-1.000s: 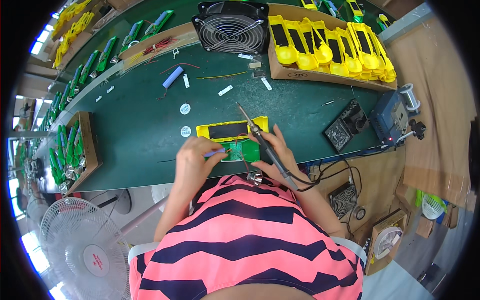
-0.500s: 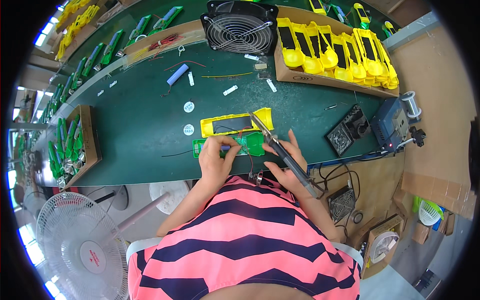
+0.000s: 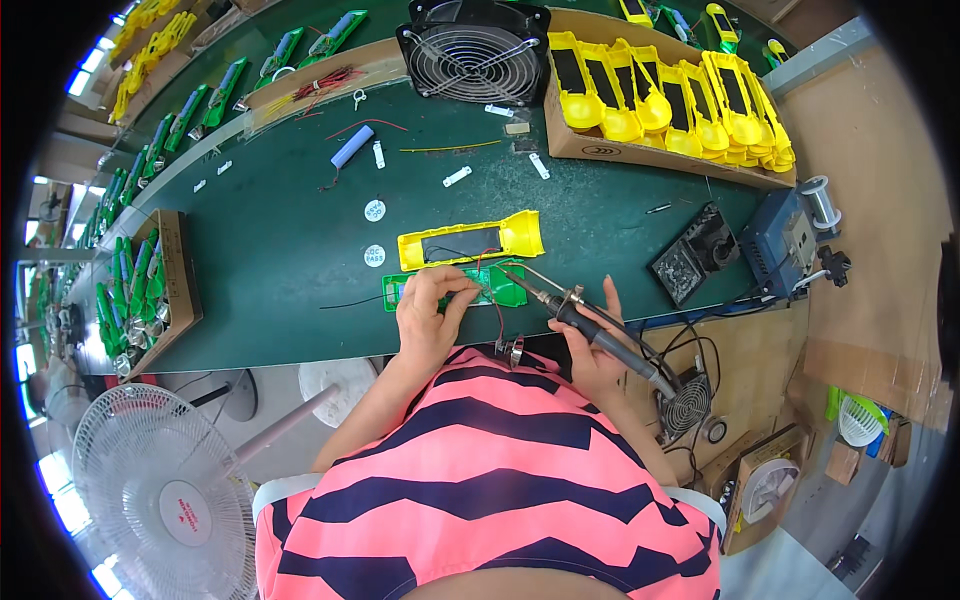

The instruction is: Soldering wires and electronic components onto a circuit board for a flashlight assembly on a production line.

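A green plastic housing [image 3: 513, 288] with a small circuit board and thin wires lies near the table's front edge. My left hand [image 3: 427, 312] rests over it, its fingertips pinched on a thin wire at the board. From the right, my right hand [image 3: 594, 362] holds a soldering iron [image 3: 640, 366], its tip slanting toward the board beside my left fingertips. Just beyond lies a yellow housing [image 3: 521, 234] with a dark panel, joined by thin wires. A small round metal lamp cup [image 3: 515, 351] hangs by a wire at the table edge.
A carton [image 3: 600, 148] of yellow housings and a black fan [image 3: 475, 58] stand at the back. On the right are a soldering stand [image 3: 690, 262], a blue station [image 3: 780, 245] and a solder spool [image 3: 821, 208]. Left, a box [image 3: 180, 275] holds green assemblies. A purple battery [image 3: 352, 147] lies mid-table.
The soldering iron has dropped lower and to the right, its tip now near the board rather than over the yellow housing. My left hand stays almost in place.
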`<state>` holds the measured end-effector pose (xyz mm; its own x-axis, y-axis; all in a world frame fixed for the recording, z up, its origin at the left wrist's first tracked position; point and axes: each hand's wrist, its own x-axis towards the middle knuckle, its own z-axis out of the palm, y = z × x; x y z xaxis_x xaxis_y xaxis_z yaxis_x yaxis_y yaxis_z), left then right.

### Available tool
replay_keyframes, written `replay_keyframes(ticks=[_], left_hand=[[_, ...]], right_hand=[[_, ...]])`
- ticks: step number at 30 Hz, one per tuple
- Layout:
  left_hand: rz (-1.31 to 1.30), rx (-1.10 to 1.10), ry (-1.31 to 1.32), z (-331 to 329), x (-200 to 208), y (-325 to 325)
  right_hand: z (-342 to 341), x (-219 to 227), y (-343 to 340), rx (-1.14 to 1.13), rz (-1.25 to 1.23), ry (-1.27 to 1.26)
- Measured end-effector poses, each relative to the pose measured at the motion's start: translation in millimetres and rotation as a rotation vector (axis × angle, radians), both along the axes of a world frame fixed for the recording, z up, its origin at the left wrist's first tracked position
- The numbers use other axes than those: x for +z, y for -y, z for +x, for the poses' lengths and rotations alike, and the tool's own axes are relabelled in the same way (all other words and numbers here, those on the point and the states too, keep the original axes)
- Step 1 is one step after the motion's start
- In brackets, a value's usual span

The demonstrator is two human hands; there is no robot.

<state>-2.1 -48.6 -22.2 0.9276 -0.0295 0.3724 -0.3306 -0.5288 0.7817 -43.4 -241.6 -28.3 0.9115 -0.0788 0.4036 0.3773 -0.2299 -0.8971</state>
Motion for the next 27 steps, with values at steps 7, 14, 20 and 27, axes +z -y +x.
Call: replay_keyframes(ticks=[7, 14, 20, 27], left_hand=[[0.176, -0.172, 0.146, 6, 3, -10], [0.046, -0.080, -0.131, 4, 15, -13], [0.135, -0.100, -0.177, 8, 16, -12], [0.138, -0.121, -0.168, 8, 17, -12]], right_hand=[[-10, -8, -11, -0.061, 0.512, -0.191], [-10, -21, -8, -0.045, 0.404, -0.203], [-6, -12, -17, -0.073, 0.472, -0.291], [-5, -12, -20, -0.069, 0.490, -0.354]])
